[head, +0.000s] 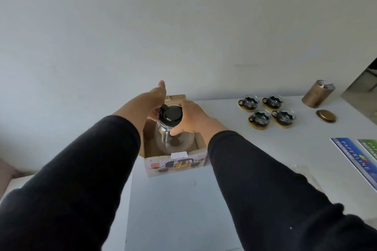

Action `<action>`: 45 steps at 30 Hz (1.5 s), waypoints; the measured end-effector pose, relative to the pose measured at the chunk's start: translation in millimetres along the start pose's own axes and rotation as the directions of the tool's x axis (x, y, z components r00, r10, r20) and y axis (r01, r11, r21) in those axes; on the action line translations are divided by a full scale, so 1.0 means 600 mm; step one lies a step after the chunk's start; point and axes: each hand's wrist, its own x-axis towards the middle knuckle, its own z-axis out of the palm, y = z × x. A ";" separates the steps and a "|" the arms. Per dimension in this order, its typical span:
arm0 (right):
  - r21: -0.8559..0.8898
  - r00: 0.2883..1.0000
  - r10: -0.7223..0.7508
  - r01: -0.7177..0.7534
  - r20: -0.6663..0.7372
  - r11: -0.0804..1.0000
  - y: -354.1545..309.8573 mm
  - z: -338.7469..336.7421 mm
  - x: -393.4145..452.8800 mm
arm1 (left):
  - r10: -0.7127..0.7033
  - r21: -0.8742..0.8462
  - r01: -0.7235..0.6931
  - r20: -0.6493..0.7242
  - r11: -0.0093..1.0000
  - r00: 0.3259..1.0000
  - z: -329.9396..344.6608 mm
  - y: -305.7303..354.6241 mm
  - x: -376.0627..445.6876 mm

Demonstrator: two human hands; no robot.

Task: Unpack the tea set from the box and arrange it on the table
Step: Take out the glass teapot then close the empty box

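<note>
Hands meet over the open cardboard box (175,164), both clasped on the glass teapot (173,134) that stands inside it. The left hand (156,101) wraps the far-left side of the teapot's neck, fingers curled behind the black lid (171,115); the right hand (191,117) presses against the right side, thumb down on the glass shoulder. The lid sits between the two palms, and the clear body hangs below them, its lower part within the box walls. Whether the base rests on the box floor cannot be told. Both sleeves are black.

To the right of the grip, well apart from it, four glass cups (266,111) in dark holders stand on round wooden coasters in a loose square on the white table (224,189). Beyond them stands a bronze canister (317,93), its flat lid (325,115) lying just beside it.

The box front, nearer than the hands, carries a printed picture of the tea set and a line of script too small to read. At the right edge lies a blue-and-green package (357,157) printed "PAPERLINE".
</note>
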 end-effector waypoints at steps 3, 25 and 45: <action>0.004 0.999 0.021 -0.021 -0.036 1.000 0.004 -0.042 -0.011 | 0.046 0.031 -0.046 0.001 0.998 0.999 0.006 0.038 -0.029; 0.017 0.985 0.133 -0.132 -0.114 0.991 0.296 -0.198 0.072 | 0.133 -0.096 -0.127 0.064 0.987 0.989 0.272 0.231 0.082; 0.030 0.995 0.097 -0.097 0.020 0.995 0.482 -0.128 0.207 | -0.011 -0.093 0.011 -0.003 0.996 1.000 0.415 0.239 0.283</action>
